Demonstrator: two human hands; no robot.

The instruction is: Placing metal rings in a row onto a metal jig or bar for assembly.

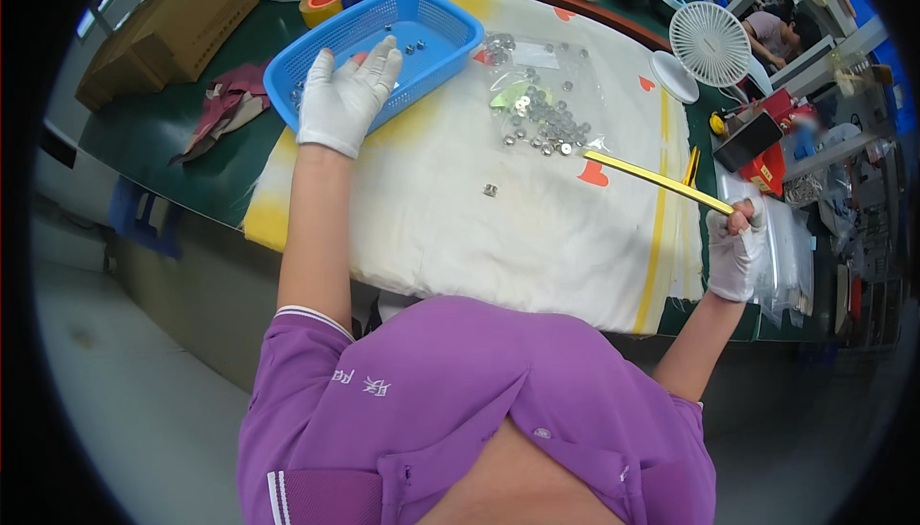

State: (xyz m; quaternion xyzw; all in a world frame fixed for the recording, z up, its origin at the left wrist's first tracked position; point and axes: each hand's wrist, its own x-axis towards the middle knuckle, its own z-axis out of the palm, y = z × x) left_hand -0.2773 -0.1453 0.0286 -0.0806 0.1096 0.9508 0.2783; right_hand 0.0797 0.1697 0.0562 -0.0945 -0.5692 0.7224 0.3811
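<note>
Left hand (347, 102): gloved, upper left, over the blue basket (433, 84); fingers loosely apart, nothing visible in them.
Right hand (736, 255): right of centre, fingers closed on one end of the yellow strip (661, 179).
Clear bag (592, 79): upper centre, metal parts inside, the strip's far tip just beside it.
Lone metal part (490, 190): mid-frame, untouched.
Strip handling: I'd call this the step — next needs a steady grip, I judge, with the tip guided clear of the bag.
</note>
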